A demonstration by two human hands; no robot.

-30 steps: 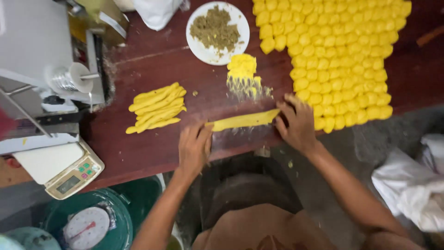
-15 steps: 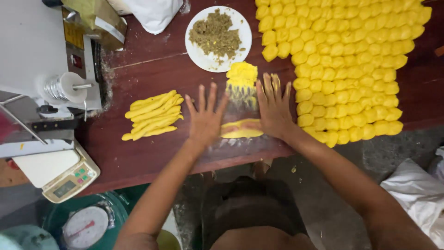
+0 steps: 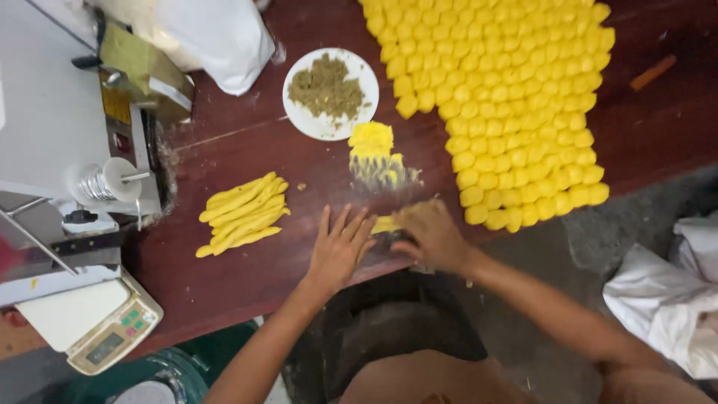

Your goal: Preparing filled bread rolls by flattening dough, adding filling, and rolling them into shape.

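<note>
Both hands lie flat on a yellow dough strip (image 3: 384, 224) near the bench (image 3: 224, 284) edge: left hand (image 3: 340, 251) fingers spread, right hand (image 3: 434, 236) fingers pressed together (dough mostly hidden). Rolling looks underway; finished strips (image 3: 243, 213) lie at nine o'clock.

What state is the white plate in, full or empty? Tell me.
Partly full: the white plate carries a heap of brownish-green crumbly filling at its middle, with bare rim around it.
</note>
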